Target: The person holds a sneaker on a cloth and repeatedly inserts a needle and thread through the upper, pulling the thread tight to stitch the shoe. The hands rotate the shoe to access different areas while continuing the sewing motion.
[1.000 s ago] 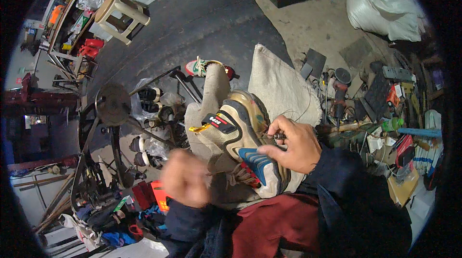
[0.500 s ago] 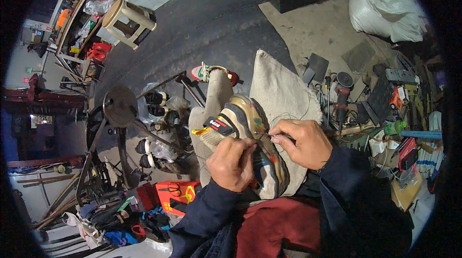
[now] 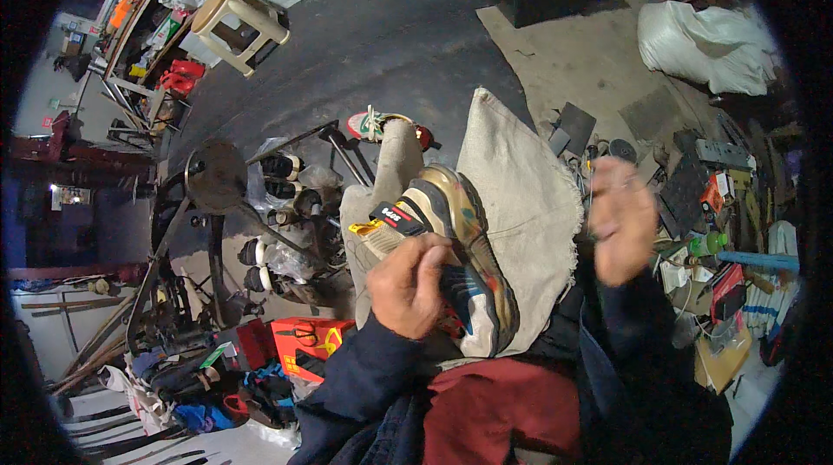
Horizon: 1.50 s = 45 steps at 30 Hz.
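A worn multicoloured sneaker [image 3: 460, 231] lies sole-side right on my lap, over a beige trouser leg [image 3: 382, 196] and a burlap sack [image 3: 521, 196]. My left hand [image 3: 412, 283] grips the sneaker's side near the tongue, fingers curled over it. To the right of the shoe, my right hand [image 3: 620, 218] is lifted and blurred by motion, fingers loosely apart, and I see nothing in it. My foot in a green and red shoe [image 3: 377, 125] rests further out on the dark floor.
Several dark shoes in clear bags [image 3: 278, 213] lie by a metal stand with a round plate [image 3: 217, 174] on the left. A red box [image 3: 304, 339] sits lower left. Tools and boxes [image 3: 711, 205] crowd the right; a white sack [image 3: 711, 40] and a plastic stool [image 3: 239, 22] stand farther off.
My right hand has let go of the sneaker and swung out to the right. My left hand came onto the shoe and now holds it.
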Tool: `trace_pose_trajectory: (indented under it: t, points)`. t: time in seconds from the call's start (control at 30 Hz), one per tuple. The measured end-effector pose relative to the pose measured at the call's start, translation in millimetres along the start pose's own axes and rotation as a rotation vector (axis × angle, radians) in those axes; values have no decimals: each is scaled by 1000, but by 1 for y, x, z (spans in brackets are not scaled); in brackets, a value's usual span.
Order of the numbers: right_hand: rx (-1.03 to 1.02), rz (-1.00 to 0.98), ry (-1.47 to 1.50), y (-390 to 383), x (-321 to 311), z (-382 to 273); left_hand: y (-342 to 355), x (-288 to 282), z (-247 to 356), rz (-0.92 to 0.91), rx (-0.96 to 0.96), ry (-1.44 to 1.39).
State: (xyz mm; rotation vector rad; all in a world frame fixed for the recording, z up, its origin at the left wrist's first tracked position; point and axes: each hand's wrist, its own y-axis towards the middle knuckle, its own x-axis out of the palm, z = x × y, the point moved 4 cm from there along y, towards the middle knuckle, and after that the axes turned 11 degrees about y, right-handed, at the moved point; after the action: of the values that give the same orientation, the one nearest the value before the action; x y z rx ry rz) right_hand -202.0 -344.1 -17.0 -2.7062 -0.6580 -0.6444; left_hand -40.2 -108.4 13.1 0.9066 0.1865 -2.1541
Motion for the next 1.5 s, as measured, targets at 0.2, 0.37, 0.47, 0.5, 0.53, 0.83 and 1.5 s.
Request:
trace_pose_trajectory:
  t: [0.2, 0.37, 0.47, 0.5, 0.53, 0.83, 1.5]
  points:
    - [-91, -657, -750, -41, 53, 44, -9, -62, -31, 281, -196, -376]
    - [-170, -692, -555, -37, 62, 21, -10, -140, -87, 500, -219, -615]
    - [322, -652, -166, -40, 67, 32, -7, -146, -113, 426, -303, -874]
    - [514, -677, -28, -42, 68, 34, -5, -144, -119, 402, -320, -955]
    - [624, -727, 7, -45, 73, 41, -4, -143, -124, 419, -343, -937]
    - [-324, -952, -864, -59, 80, 54, -16, -193, -185, 473, -385, -943]
    - [-53, -829, -634, -54, 61, 61, -72, -201, -234, 169, -797, -467]
